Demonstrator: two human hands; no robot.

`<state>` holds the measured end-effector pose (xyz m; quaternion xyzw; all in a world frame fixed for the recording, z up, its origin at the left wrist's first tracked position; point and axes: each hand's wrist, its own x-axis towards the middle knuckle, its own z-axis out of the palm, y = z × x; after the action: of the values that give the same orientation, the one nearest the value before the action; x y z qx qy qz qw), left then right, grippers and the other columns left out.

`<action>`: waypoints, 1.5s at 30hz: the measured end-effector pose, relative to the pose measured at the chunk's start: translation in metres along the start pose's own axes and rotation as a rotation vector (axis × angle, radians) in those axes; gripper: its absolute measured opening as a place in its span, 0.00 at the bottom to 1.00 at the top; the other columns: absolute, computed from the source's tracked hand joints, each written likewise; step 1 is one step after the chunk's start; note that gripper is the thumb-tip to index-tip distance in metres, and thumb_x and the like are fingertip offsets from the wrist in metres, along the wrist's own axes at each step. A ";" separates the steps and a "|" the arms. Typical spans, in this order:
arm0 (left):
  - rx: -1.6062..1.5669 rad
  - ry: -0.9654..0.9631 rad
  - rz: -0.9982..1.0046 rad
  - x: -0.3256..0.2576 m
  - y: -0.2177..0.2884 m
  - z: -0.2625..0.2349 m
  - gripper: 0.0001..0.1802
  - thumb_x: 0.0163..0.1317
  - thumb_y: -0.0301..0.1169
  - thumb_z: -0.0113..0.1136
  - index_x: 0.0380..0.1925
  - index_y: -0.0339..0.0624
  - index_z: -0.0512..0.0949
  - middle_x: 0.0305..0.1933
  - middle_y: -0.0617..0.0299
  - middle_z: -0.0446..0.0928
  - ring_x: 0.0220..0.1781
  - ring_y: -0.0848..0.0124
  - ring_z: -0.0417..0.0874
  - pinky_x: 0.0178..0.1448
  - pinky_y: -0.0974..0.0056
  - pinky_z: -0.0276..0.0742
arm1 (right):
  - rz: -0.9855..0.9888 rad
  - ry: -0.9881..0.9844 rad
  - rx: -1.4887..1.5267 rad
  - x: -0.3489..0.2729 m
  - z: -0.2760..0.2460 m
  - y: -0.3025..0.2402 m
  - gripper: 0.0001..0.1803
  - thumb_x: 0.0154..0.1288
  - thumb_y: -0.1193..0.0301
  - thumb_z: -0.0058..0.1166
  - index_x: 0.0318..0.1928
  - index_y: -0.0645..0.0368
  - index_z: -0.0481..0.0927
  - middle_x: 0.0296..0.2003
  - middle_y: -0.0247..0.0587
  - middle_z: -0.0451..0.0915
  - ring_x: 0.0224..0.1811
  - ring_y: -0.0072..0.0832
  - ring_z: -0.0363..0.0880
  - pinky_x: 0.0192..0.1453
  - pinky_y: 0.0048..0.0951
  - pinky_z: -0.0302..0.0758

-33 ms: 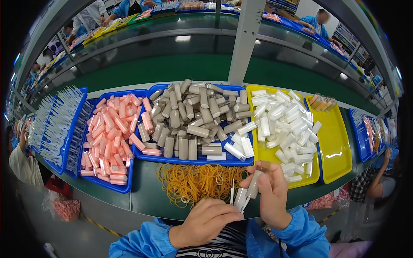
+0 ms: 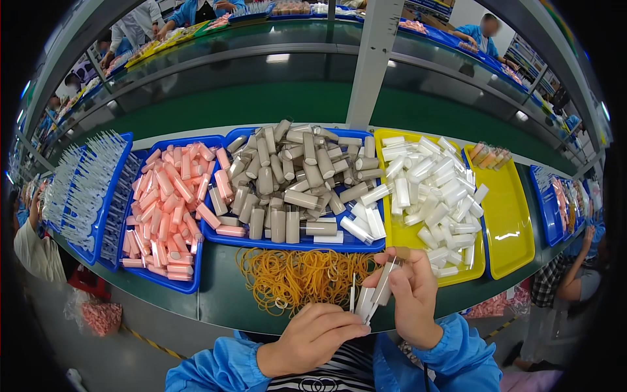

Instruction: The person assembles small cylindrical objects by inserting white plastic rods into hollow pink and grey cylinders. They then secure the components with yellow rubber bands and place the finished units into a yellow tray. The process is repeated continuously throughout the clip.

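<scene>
Close to the table's front edge, my right hand (image 2: 415, 294) pinches a grey tube (image 2: 385, 287) with a clear cover between thumb and fingers. My left hand (image 2: 317, 334) has its fingers closed around the lower end of a white plastic piece (image 2: 366, 304), which touches the grey tube or lies right beside it. A thin white stick (image 2: 353, 293) rises from the left fingertips. My fingers hide the lower ends of these parts. Just beyond my left hand lies a heap of tan rubber bands (image 2: 294, 277).
A blue tray of grey tubes (image 2: 261, 196) with some white ones stands ahead. Left are pink tubes (image 2: 166, 209) and a tray of clear-white sticks (image 2: 85, 189); right, white tubes (image 2: 431, 189) and a yellow tray (image 2: 513, 242) with several small tubes. A metal post (image 2: 372, 65) rises behind.
In my right hand the grey tube has turned slightly, and the fingers have shifted a little. My left hand has hardly moved.
</scene>
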<state>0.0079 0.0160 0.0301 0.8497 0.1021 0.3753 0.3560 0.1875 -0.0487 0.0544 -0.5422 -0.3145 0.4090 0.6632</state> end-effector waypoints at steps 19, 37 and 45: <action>-0.084 0.311 0.000 -0.014 -0.013 -0.017 0.19 0.50 0.24 0.73 0.44 0.40 0.82 0.43 0.56 0.83 0.40 0.59 0.85 0.40 0.60 0.80 | -0.507 -0.266 -0.463 0.004 0.040 0.001 0.26 0.77 0.56 0.40 0.58 0.68 0.64 0.50 0.51 0.77 0.46 0.30 0.80 0.71 0.46 0.58; 0.403 0.610 -0.265 -0.065 -0.039 -0.068 0.22 0.54 0.16 0.68 0.50 0.45 0.84 0.39 0.61 0.74 0.26 0.73 0.77 0.29 0.69 0.74 | -0.875 -0.552 -0.901 0.143 0.203 0.047 0.09 0.57 0.66 0.63 0.34 0.57 0.80 0.31 0.38 0.79 0.39 0.39 0.74 0.45 0.41 0.64; 0.375 0.418 -0.178 -0.060 -0.039 -0.070 0.29 0.48 0.15 0.65 0.53 0.47 0.83 0.40 0.63 0.75 0.28 0.73 0.78 0.30 0.69 0.77 | 0.024 -0.839 -0.376 0.093 0.126 -0.004 0.19 0.69 0.74 0.58 0.58 0.66 0.73 0.39 0.36 0.81 0.41 0.17 0.79 0.42 0.20 0.76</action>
<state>-0.0801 0.0548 0.0026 0.7927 0.3149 0.4840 0.1957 0.1233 0.0910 0.0832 -0.4444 -0.6183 0.5366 0.3637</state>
